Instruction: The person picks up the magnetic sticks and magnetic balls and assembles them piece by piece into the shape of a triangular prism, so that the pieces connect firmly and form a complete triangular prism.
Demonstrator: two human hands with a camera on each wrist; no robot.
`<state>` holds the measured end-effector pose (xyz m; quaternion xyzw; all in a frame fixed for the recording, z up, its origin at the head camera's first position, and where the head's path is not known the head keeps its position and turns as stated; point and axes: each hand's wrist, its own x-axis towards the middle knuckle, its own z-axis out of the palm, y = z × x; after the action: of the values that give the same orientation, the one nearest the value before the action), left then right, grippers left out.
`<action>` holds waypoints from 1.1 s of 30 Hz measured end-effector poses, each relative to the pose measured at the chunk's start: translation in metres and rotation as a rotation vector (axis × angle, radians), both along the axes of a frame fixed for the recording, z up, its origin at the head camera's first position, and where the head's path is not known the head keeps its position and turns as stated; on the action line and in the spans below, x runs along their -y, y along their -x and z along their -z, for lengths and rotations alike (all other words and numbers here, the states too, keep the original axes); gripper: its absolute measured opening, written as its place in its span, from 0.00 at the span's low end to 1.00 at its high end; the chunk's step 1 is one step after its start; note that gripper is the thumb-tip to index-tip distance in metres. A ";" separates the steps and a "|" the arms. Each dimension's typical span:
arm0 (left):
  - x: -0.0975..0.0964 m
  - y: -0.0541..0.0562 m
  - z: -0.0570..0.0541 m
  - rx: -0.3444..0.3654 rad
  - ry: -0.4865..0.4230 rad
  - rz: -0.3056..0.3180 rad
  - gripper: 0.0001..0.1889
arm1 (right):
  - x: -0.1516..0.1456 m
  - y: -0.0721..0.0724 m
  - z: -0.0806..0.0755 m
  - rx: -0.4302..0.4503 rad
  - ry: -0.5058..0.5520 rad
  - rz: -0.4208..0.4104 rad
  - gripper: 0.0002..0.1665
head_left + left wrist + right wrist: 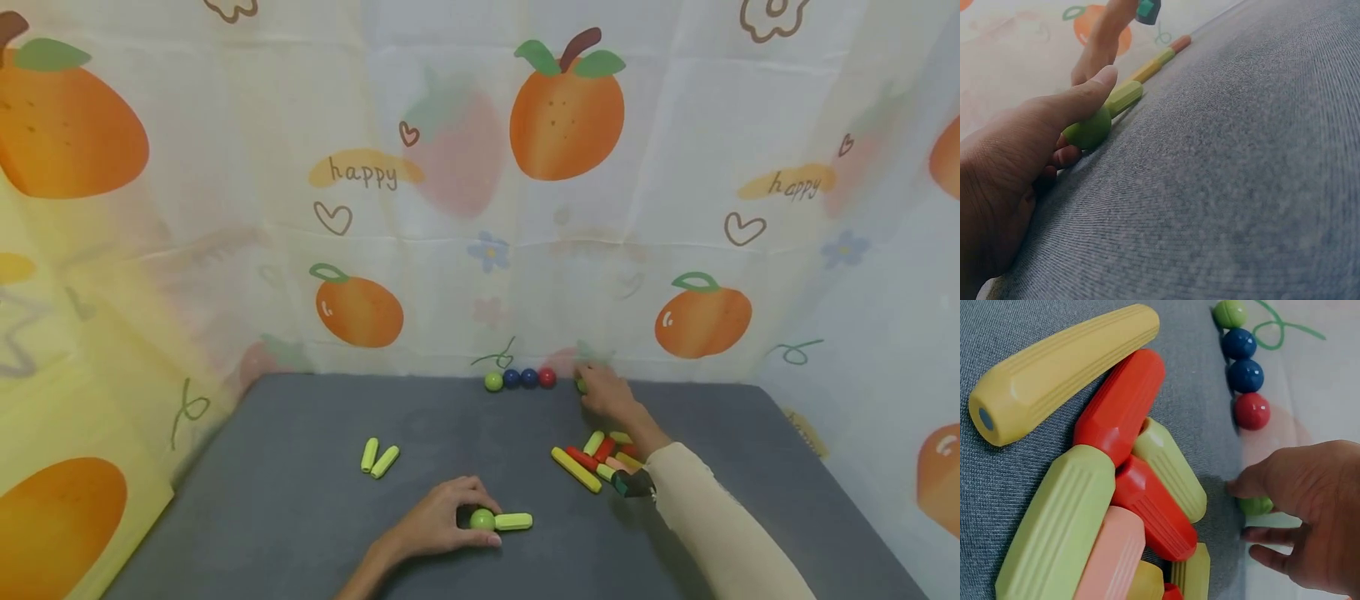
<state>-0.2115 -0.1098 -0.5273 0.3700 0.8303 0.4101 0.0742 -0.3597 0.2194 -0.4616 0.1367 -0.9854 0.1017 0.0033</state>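
Near the front of the grey table, my left hand (438, 518) grips a green ball (482, 520) between thumb and fingers. A light green ridged stick (514, 522) extends from the ball's right side, end against it. At the table's back edge, my right hand (609, 396) has thumb and fingers around another green ball (1255, 506), which is partly hidden by the hand. Just left of it stand a red ball (547, 377), two blue balls (521, 378) and a light green ball (493, 381) in a row.
Below the right forearm lies a pile of ridged sticks, with a long yellow stick (576, 470), red sticks (1121, 406) and a pink stick (1112, 550) among them. Two light green sticks (385, 462) lie at the left. A fruit-print cloth (450, 275) hangs behind the table.
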 end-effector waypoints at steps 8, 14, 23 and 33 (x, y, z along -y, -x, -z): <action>-0.001 0.001 -0.001 0.023 -0.001 -0.019 0.16 | 0.004 -0.019 -0.010 0.002 0.044 -0.074 0.11; -0.001 0.001 0.001 0.047 -0.016 -0.015 0.16 | 0.023 -0.077 -0.027 0.083 0.127 -0.253 0.14; -0.001 0.003 0.003 0.044 -0.117 0.010 0.16 | 0.025 -0.113 0.051 0.230 0.181 -0.595 0.17; -0.005 0.002 0.001 0.065 -0.083 0.004 0.19 | 0.021 -0.096 0.092 0.266 0.167 -0.643 0.26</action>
<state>-0.2134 -0.1048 -0.5286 0.3608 0.8091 0.4557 0.0864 -0.2639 0.1981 -0.5533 0.4248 -0.8720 0.1947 -0.1458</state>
